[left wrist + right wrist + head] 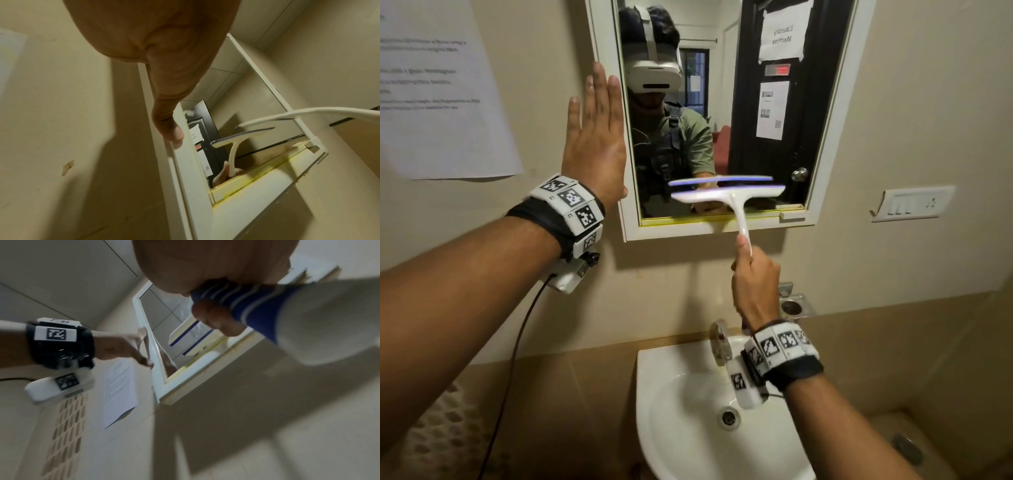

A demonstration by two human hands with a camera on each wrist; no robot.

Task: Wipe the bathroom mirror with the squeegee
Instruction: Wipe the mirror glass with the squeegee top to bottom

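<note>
A white-framed mirror (750, 113) hangs on the beige wall above a sink. My right hand (755, 284) grips the handle of a white squeegee (729, 195) with a blue rubber edge. Its blade lies level against the lower part of the glass, just above the bottom frame. In the right wrist view the blue ribbed handle (246, 305) shows between my curled fingers. My left hand (594, 137) is flat with straight fingers against the mirror's left frame (183, 162), the thumb (170, 129) resting on its edge.
A white sink (671, 404) with a chrome tap (719, 339) sits below the mirror. A paper sheet (438, 89) is taped to the wall at left. A switch plate (911, 204) is on the wall at right, a metal holder (792, 303) beneath.
</note>
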